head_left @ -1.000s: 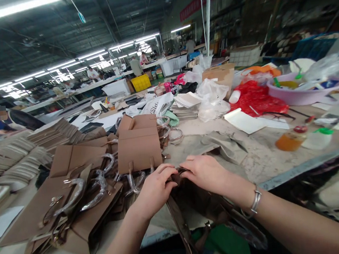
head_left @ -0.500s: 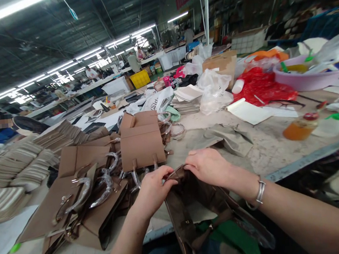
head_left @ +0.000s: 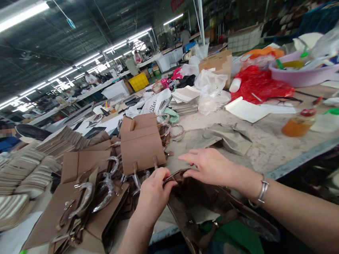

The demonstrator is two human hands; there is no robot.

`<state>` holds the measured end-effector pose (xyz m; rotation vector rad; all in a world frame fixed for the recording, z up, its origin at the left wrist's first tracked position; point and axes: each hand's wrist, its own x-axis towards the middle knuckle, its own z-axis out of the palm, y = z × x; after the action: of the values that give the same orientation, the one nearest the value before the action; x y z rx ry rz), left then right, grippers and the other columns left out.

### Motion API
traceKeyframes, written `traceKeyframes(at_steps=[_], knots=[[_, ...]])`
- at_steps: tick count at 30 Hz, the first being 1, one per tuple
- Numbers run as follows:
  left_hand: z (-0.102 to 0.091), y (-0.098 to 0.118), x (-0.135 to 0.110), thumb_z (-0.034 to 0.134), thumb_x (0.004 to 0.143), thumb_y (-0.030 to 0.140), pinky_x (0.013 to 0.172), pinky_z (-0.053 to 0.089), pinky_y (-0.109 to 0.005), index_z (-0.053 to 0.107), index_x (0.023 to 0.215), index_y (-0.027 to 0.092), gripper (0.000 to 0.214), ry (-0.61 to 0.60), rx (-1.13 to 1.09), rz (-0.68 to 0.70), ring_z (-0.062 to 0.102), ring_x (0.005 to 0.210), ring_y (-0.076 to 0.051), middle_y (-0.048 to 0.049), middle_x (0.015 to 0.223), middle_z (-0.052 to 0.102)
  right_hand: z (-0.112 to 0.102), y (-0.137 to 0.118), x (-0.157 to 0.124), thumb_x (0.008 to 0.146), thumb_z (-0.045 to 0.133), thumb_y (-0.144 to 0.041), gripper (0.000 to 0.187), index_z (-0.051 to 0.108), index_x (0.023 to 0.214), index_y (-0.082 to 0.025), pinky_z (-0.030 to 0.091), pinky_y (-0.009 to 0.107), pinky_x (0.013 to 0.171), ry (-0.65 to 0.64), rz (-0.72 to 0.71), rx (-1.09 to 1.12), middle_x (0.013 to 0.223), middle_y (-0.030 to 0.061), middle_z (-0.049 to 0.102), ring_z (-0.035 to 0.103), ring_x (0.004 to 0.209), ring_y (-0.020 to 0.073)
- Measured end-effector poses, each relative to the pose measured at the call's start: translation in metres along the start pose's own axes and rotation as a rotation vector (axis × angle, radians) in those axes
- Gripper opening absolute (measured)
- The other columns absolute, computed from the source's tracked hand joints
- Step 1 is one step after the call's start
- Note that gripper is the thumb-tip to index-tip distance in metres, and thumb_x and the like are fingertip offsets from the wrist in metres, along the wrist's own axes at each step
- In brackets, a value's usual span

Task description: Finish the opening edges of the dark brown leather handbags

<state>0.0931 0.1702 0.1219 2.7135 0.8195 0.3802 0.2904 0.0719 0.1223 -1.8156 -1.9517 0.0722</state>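
Note:
A brown handbag (head_left: 182,215) tips over the table's front edge toward me, its mouth facing me and its inside dark. My left hand (head_left: 153,192) pinches the bag's upper edge between thumb and fingers. At the other end of that edge, my right hand (head_left: 210,165) has its fingers stretched out and parted, with the thumb close to the edge; whether it touches is unclear. Just beyond my hands lies another brown bag (head_left: 143,147). More brown bags (head_left: 88,220) with plastic-wrapped handles (head_left: 105,193) are piled to the left.
Stacks of cut panels (head_left: 14,170) stand at the far left. Crumpled grey-green sheet (head_left: 221,138) lies beyond my right hand. Farther right are a notebook (head_left: 244,110), a jar of amber liquid (head_left: 298,124), a red plastic bag (head_left: 255,84) and a lilac basin (head_left: 296,75).
My right hand's fingers have loosened from the bag's edge and straightened out. My left hand keeps its pinch. The view has shifted slightly.

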Motion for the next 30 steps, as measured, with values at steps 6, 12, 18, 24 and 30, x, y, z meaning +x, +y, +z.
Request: traceKeyframes(at_steps=[6, 12, 18, 24, 30], knots=[[0.003, -0.001, 0.002, 0.062, 0.079, 0.02, 0.064, 0.04, -0.024, 0.051, 0.082, 0.021, 0.011, 0.014, -0.048, -0.046, 0.056, 0.07, -0.013, 0.0044, 0.076, 0.059, -0.002, 0.001, 0.001, 0.087, 0.061, -0.034, 0.022, 0.066, 0.105, -0.024, 0.04, 0.026, 0.072, 0.041, -0.138, 0.095, 0.099, 0.0029, 0.059, 0.055, 0.084, 0.0147], [0.004, 0.003, 0.006, 0.066, 0.077, 0.024, 0.071, 0.043, -0.026, 0.058, 0.089, 0.021, 0.015, -0.008, -0.072, -0.065, 0.06, 0.078, -0.015, 0.0017, 0.085, 0.065, 0.005, -0.014, 0.007, 0.087, 0.057, -0.02, 0.009, 0.065, 0.082, -0.019, 0.037, 0.026, 0.07, 0.014, -0.179, -0.032, 0.084, 0.002, 0.057, 0.05, 0.08, 0.0148], [0.008, 0.003, 0.008, 0.068, 0.076, 0.025, 0.072, 0.045, -0.027, 0.066, 0.087, 0.022, 0.012, 0.007, -0.02, -0.049, 0.062, 0.078, -0.017, 0.0005, 0.085, 0.07, 0.01, -0.013, 0.011, 0.088, 0.054, -0.018, 0.013, 0.063, 0.079, -0.018, 0.034, 0.026, 0.067, 0.007, -0.137, -0.064, 0.084, 0.0026, 0.056, 0.05, 0.078, 0.0145], [0.013, 0.001, 0.008, 0.066, 0.079, 0.026, 0.074, 0.047, -0.027, 0.07, 0.084, 0.023, 0.007, 0.032, 0.015, -0.009, 0.065, 0.078, -0.017, -0.001, 0.088, 0.072, 0.007, -0.008, 0.01, 0.088, 0.052, -0.016, 0.017, 0.062, 0.074, -0.018, 0.032, 0.027, 0.066, -0.014, -0.192, -0.091, 0.078, 0.0018, 0.056, 0.048, 0.075, 0.0142], [0.015, 0.001, 0.009, 0.061, 0.083, 0.024, 0.075, 0.049, -0.028, 0.071, 0.084, 0.022, 0.011, 0.037, 0.057, 0.009, 0.066, 0.078, -0.018, -0.0025, 0.087, 0.073, 0.004, -0.007, 0.01, 0.089, 0.05, -0.016, 0.018, 0.063, 0.076, -0.017, 0.033, 0.027, 0.066, -0.025, -0.229, -0.081, 0.078, 0.0028, 0.056, 0.047, 0.075, 0.0144]])
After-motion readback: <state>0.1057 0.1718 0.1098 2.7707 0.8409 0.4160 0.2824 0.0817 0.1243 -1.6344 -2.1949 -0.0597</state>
